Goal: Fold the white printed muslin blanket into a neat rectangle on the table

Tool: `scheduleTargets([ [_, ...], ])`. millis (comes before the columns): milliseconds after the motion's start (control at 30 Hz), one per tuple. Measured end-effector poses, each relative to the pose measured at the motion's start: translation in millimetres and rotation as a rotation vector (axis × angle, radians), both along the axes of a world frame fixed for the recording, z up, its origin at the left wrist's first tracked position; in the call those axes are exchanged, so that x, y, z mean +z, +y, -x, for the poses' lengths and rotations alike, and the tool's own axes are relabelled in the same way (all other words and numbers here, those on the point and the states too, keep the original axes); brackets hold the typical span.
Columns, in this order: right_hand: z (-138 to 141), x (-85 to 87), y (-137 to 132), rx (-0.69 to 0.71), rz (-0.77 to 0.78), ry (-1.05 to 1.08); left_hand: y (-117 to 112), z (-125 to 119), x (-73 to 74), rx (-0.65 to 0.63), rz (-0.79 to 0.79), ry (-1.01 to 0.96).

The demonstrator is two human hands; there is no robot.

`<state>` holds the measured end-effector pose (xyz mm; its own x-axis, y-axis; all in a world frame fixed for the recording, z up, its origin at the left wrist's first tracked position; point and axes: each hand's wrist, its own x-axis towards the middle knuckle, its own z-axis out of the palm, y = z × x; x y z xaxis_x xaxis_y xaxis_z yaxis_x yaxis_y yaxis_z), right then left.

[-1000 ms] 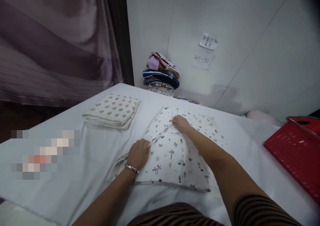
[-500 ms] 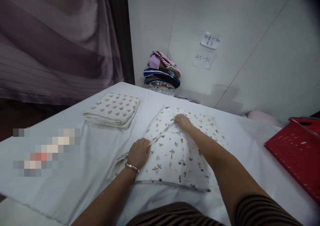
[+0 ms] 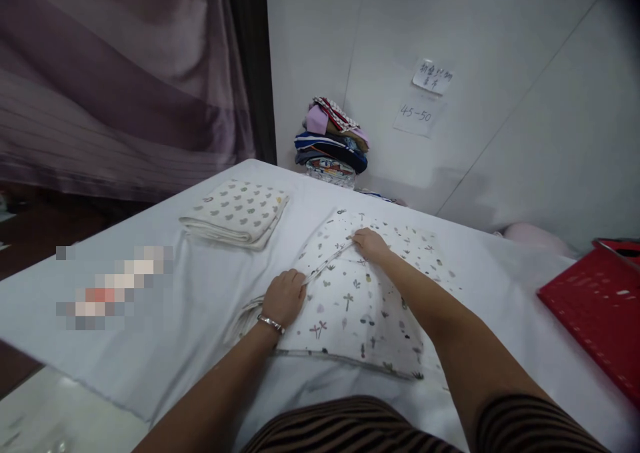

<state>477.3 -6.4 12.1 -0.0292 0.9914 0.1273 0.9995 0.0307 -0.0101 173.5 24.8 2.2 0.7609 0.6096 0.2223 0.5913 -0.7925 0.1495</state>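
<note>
- Position of printed cloth (image 3: 350,299): flat on the white-covered table (image 3: 165,306), directly in front of the body, between both forearms. Small plant motifs on a white ground.
- Position of left hand (image 3: 284,297): on the near left part of the printed cloth, knuckles up, silver bracelet (image 3: 271,323) at the wrist.
- State of left grip: fingers curled narrow, closed on the near end of the folded edge (image 3: 327,264).
- Position of right hand (image 3: 370,245): farther out, on the far part of the printed cloth, forearm stretched across it.
- State of right grip: fingertips pinched narrow on the far end of the folded edge.
- Run of folded edge: thin diagonal strip, drawn straight from one hand to the other, lying on top of the printed cloth.
- Location of folded cloth (image 3: 235,213): left of the printed cloth and apart from it. Neat rectangle with grey-green motifs.
- Location of red basket (image 3: 595,306): at the right table edge, well apart from both hands.
- Location of clothes pile (image 3: 333,143): beyond the far table edge, against the white wall, multicoloured.
- Location of paper notes (image 3: 433,76): two, stuck on the wall right of the clothes pile, lower one marked "45-50".
- Location of curtain (image 3: 125,73): mauve, hanging at the left behind the table.
</note>
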Motion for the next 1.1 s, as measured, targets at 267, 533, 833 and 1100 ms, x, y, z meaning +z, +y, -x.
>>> scheduleTargets([
  [267, 34, -6.9, 7, 0.246, -0.183, 0.172, 0, 0, -0.1, 0.009, 0.006, 0.009],
  [533, 42, -7.0, 10, 0.322, -0.141, 0.153, -1, -1, 1.5, 0.013, 0.006, 0.012],
  [833, 38, -12.6, 7, 0.224, -0.126, 0.275, -1, 0, 1.1, 0.010, 0.017, 0.012],
  [1100, -9, 6.6, 8, -0.634, -0.116, 0.662, 1, 0, -0.7, 0.013, 0.020, 0.006],
])
